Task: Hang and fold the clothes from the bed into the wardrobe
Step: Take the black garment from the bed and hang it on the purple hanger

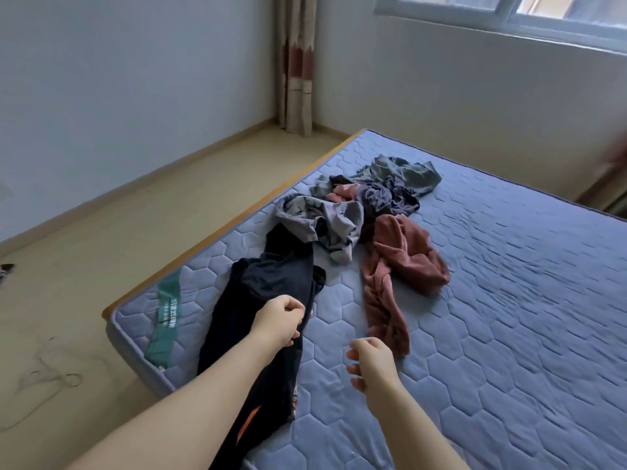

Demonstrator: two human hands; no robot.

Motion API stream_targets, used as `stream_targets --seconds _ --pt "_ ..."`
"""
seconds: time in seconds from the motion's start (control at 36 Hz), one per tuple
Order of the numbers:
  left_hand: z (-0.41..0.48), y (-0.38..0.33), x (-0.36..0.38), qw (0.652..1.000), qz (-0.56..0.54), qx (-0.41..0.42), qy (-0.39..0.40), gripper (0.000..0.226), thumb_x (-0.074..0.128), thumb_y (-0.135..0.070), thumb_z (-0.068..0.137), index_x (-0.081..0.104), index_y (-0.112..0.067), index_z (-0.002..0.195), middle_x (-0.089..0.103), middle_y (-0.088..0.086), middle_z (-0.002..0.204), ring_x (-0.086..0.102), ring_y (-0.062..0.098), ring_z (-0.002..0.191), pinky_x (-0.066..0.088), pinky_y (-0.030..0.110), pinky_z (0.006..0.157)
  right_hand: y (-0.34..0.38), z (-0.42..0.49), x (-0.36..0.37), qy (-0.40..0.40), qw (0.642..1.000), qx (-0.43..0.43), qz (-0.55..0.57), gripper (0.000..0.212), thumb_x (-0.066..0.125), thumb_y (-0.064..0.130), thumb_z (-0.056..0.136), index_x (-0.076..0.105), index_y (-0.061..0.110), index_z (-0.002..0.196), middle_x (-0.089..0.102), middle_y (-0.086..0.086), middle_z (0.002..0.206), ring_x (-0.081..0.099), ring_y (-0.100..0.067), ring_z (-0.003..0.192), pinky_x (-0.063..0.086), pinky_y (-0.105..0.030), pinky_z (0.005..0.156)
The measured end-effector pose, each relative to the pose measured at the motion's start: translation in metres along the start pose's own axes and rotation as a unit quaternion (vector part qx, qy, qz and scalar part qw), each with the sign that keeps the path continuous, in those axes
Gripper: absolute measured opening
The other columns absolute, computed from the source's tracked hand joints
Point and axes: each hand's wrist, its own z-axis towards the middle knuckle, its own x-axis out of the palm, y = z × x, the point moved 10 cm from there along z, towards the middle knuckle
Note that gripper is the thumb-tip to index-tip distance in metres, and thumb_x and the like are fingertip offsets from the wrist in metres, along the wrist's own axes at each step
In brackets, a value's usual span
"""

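A bare room with pale walls, a beige floor [84, 266], a striped curtain [295, 62] in the far corner and a window [509, 15] at upper right. The bed is a blue quilted mattress [509, 300] on a wooden frame, with no bedding on it.

The clothes all lie on the mattress, none folded. A black garment [271, 283] stretches along the left edge towards the camera. Beyond it, a crumpled grey garment [325, 222] overlaps its far end. A rust-red garment [397, 262] sprawls just to the right. Further back, a dark purple garment [390, 198], a small pink piece [342, 193] and a grey-green garment [407, 171] are tangled together.

The left hand [278, 322] sits on the black garment with its fingers curled at the cloth's right edge. It looks to be pinching the fabric, though the contact itself is hard to make out. The right hand [369, 362] hovers over bare mattress near the garment, fingers loosely curled and holding nothing.

The wardrobe is not in view. Thin wire shapes on the floor [51, 371] at left may be hangers.

By this showing the task is barely begun. The black garment is the item in hand, and at least five more pieces wait behind it. Everything has yet to be hung or folded and carried to the wardrobe.
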Motion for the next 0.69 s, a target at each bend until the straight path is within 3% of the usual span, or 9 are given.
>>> stream_targets --seconds 0.36,0.44,0.56,0.64,0.69 --pt "0.092 0.074 0.067 0.992 0.083 -0.081 0.04 0.017 0.046 -0.014 0.088 0.059 -0.021 0.08 0.061 -0.001 0.079 0.056 0.012 0.059 0.049 0.022 0.058 -0.062 0.096 -0.015 -0.034 0.995 0.085 -0.031 0.017 0.043 0.005 0.089 0.045 0.014 0.075 0.045 -0.002 0.069 0.038 -0.013 0.05 0.026 -0.017 0.037" --pt "0.115 0.089 0.083 0.988 0.119 -0.082 0.046 0.014 0.047 -0.018 0.087 0.059 -0.024 0.081 0.063 -0.001 0.087 0.059 0.018 0.074 0.052 0.029 0.073 -0.078 0.12 -0.018 -0.037 0.993 0.102 -0.045 0.017 0.041 0.003 0.09 0.045 0.012 0.076 0.043 -0.003 0.068 0.037 -0.012 0.048 0.025 -0.017 0.036" --pt "0.138 0.117 0.091 0.975 0.204 -0.084 0.033 0.018 0.045 -0.019 0.09 0.058 -0.022 0.101 0.053 0.0 0.115 0.052 0.018 0.098 0.043 0.026 0.079 -0.103 0.152 -0.011 -0.026 0.989 0.126 -0.073 0.018 0.039 0.001 0.09 0.042 0.011 0.074 0.04 -0.004 0.065 0.032 -0.013 0.048 0.022 -0.015 0.032" --pt "0.149 0.15 0.087 0.942 0.315 -0.111 0.028 0.034 0.046 -0.026 0.092 0.045 -0.027 0.126 0.031 0.0 0.14 0.034 0.023 0.124 0.036 0.033 0.093 -0.12 0.177 0.004 -0.008 0.985 0.141 -0.098 0.02 0.038 0.001 0.09 0.042 0.012 0.073 0.041 -0.004 0.066 0.033 -0.014 0.049 0.022 -0.015 0.034" --pt "0.153 0.181 0.094 0.913 0.37 -0.143 0.092 0.055 0.049 -0.034 0.09 0.026 -0.031 0.14 0.004 0.0 0.154 0.012 0.028 0.139 0.027 0.041 0.104 -0.128 0.192 0.017 0.009 0.983 0.146 -0.113 0.022 0.037 0.0 0.089 0.04 0.012 0.071 0.04 -0.004 0.066 0.032 -0.014 0.049 0.022 -0.016 0.034"
